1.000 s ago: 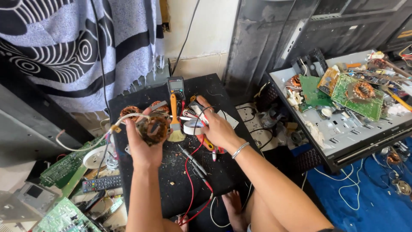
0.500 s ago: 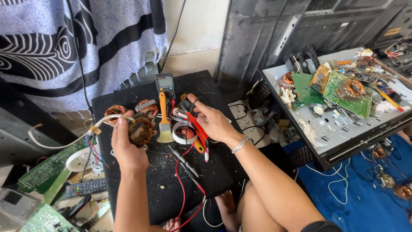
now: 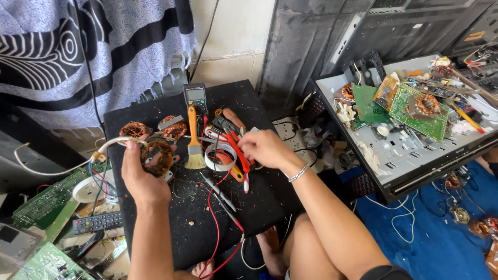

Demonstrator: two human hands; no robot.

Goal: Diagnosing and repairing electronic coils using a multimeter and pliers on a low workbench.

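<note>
— Fingers first: what are they doing?

— Left hand (image 3: 140,179) has its fingers curled tight around a copper coil (image 3: 158,158), thumb on the near side, a white cable (image 3: 62,167) running off from it toward nine o'clock. Right hand (image 3: 264,148) has its fingertips bent down onto the red-handled pliers (image 3: 239,154); whether they actually pinch the handles I cannot tell.

— Where does the coil sit?

— Lifted just over the black mat (image 3: 192,228), at about nine o'clock from the mat's middle.

— What surrounds them, biggest first?

— A patterned cloth (image 3: 62,57) hangs at eleven o'clock. A grey tray (image 3: 410,155) of circuit boards and copper windings stands at three o'clock, well apart from the mat, with blue cloth (image 3: 441,233) below it at five. Green boards (image 3: 44,205) and a remote (image 3: 98,222) lie at eight o'clock.

— And on the mat itself?

— A meter (image 3: 195,96) at twelve o'clock, an orange-handled brush (image 3: 193,140) just beside the coil, a tape roll (image 3: 218,158) touching the pliers, two more coils (image 3: 134,129) at ten o'clock, and red leads (image 3: 215,223) trailing to six.

— Anything blocking?

— Brush and tape roll lie between the two hands. Leads cross the mat's middle.

— Free room?

— Bare mat at seven o'clock, between the left forearm and the leads, and at the far corner near one o'clock. The mat's right edge meets clutter of cables.
</note>
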